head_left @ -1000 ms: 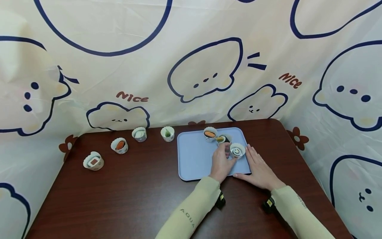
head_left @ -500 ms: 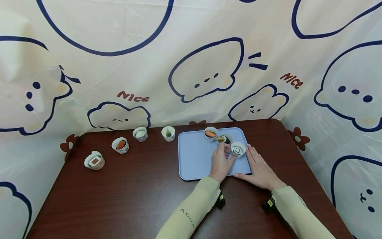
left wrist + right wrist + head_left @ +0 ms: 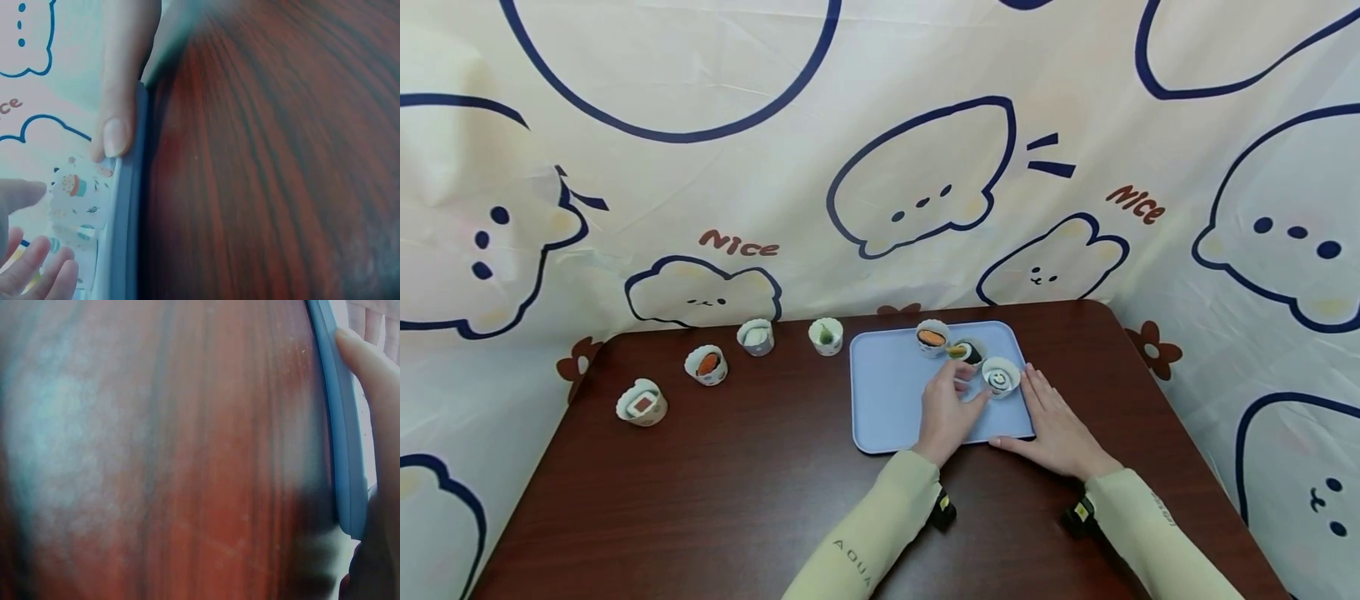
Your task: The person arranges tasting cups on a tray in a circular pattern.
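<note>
On the right of a light blue tray (image 3: pixel 887 400), a paper cup with a white swirl-topped piece (image 3: pixel 1000 380) stands by my left hand (image 3: pixel 951 408). The left hand's thumb and fingers are parted beside this cup, with a gap showing between thumb and cup. In the left wrist view, its fingers (image 3: pixel 37 269) are spread next to the cupcake-printed cup wall (image 3: pixel 78 194). My right hand (image 3: pixel 1056 425) lies along the tray's right side with straight fingers. Its thumb (image 3: pixel 362 356) rests over the tray's near edge.
Behind the left hand, two more cups stand on the tray: one with an orange-topped sushi piece (image 3: pixel 932 338), one with a dark-wrapped roll (image 3: pixel 967 353). Several filled paper cups (image 3: pixel 707 365) form a curved row at the left of the brown table (image 3: pixel 715 500). A printed curtain (image 3: pixel 880 167) hangs behind.
My left hand has let go of the swirl-topped cup and drawn slightly left, fingers parting from it. The cup stays on the tray, and the right hand holds its place at the edge.
</note>
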A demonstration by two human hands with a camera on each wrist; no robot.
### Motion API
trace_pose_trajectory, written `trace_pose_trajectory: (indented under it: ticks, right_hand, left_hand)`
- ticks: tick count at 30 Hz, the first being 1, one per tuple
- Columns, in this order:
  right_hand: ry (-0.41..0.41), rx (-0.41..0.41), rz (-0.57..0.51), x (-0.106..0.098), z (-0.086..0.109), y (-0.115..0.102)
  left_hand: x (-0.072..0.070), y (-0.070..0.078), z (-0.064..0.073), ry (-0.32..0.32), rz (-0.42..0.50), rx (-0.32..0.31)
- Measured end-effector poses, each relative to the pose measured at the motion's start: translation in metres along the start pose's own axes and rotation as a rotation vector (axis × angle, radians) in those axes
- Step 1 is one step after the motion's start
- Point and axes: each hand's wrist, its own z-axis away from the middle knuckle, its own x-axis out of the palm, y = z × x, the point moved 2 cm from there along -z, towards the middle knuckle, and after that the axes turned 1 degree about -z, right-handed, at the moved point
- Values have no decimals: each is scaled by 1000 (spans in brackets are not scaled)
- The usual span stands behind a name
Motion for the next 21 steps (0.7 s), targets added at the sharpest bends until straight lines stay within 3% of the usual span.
trace_pose_trajectory:
  ticks: [11,21]
  right_hand:
    - [-14,11,-2,0,0,0]
    - [-12,11,10,-1,0,-1]
  left_hand:
    - [-16,1,2,-8,41,33]
    - [-36,1,0,28,70,47]
